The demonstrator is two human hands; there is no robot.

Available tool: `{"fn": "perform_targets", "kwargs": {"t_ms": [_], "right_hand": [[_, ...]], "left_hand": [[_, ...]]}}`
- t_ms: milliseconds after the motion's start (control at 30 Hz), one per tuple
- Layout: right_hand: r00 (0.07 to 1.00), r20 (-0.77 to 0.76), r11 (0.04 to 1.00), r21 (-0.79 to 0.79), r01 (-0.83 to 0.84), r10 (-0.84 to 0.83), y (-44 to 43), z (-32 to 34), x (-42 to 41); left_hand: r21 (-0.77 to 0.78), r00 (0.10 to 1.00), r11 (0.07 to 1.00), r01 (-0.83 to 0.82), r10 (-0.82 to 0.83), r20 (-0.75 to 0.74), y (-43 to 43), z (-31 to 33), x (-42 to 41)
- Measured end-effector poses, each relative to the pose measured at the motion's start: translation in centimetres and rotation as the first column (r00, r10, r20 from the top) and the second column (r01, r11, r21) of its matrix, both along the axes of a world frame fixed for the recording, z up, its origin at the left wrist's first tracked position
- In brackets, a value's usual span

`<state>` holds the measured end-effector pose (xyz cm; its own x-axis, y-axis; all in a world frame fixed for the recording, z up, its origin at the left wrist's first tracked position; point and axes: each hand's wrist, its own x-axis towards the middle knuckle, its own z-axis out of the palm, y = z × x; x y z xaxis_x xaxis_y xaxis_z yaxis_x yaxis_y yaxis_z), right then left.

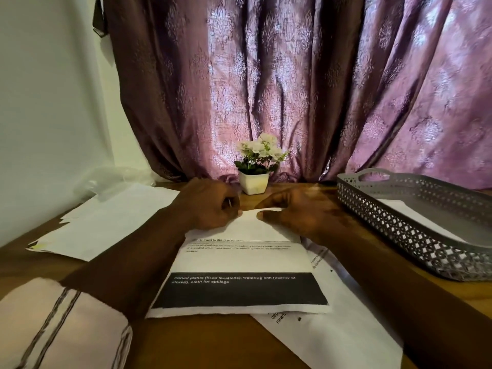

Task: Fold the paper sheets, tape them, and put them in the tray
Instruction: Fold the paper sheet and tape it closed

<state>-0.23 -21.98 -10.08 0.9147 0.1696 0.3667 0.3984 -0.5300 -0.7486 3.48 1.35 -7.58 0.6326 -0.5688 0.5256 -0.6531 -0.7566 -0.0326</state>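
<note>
A printed paper sheet (pixel 239 265) with a black band lies on the wooden table in front of me, its far part folded over toward me. My left hand (pixel 210 203) is closed, its fingertips pinching the fold's far edge. My right hand (pixel 295 209) presses on the same fold from the right, thumb and forefinger on the paper. A grey perforated tray (pixel 399 235) stands at the right with a white sheet (pixel 415 217) inside. No tape is visible.
Several loose white sheets (pixel 111 219) lie at the left, another sheet (pixel 332 336) lies under the one being folded. A small white pot of flowers (pixel 254 179) stands behind my hands. A purple curtain (pixel 292 89) hangs at the back. A striped cloth (pixel 61 323) lies at lower left.
</note>
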Motion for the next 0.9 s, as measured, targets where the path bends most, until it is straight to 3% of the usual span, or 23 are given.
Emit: {"fn": "perform_targets", "kwargs": {"t_ms": [67,133,233,500,700,767,833,900], "right_hand": [[0.999,0.02,0.998,0.049,0.029,-0.03,0.3,-0.3,0.5],[0.998,0.039,0.995,0.089,0.037,-0.041,0.6,-0.6,0.5],[0.999,0.032,0.99,0.143,0.002,-0.007,0.4,-0.6,0.2],[0.994,-0.055,0.976,0.193,0.104,-0.096,-2.0,-0.1,0.2],[0.962,-0.103,0.953,0.144,0.265,-0.252,-4.5,0.0,0.8],[0.94,-0.045,0.94,0.02,0.339,-0.338,-5.0,-0.2,1.2],[0.888,0.106,0.874,-0.161,0.459,-0.447,-5.1,-0.6,1.9],[0.857,0.208,0.839,-0.191,0.509,-0.472,-4.4,-0.4,1.5]], "left_hand": [[-0.047,0.998,0.997,0.053,-0.055,-0.043,-0.9,-0.3,-0.1],[-0.263,0.94,0.95,0.17,-0.236,-0.245,-1.8,-1.2,0.2],[-0.441,0.86,0.875,0.202,-0.374,-0.348,-1.7,-2.1,1.2],[-0.474,0.86,0.879,0.056,-0.283,-0.424,2.5,-2.0,2.6],[-0.436,0.908,0.9,-0.001,-0.181,-0.377,3.0,-2.6,2.9],[-0.418,0.915,0.908,-0.007,-0.163,-0.369,3.1,-2.8,3.1],[-0.403,0.921,0.915,-0.029,-0.132,-0.366,3.2,-2.9,3.2],[-0.414,0.923,0.909,-0.052,-0.114,-0.368,3.2,-2.9,3.3]]}}
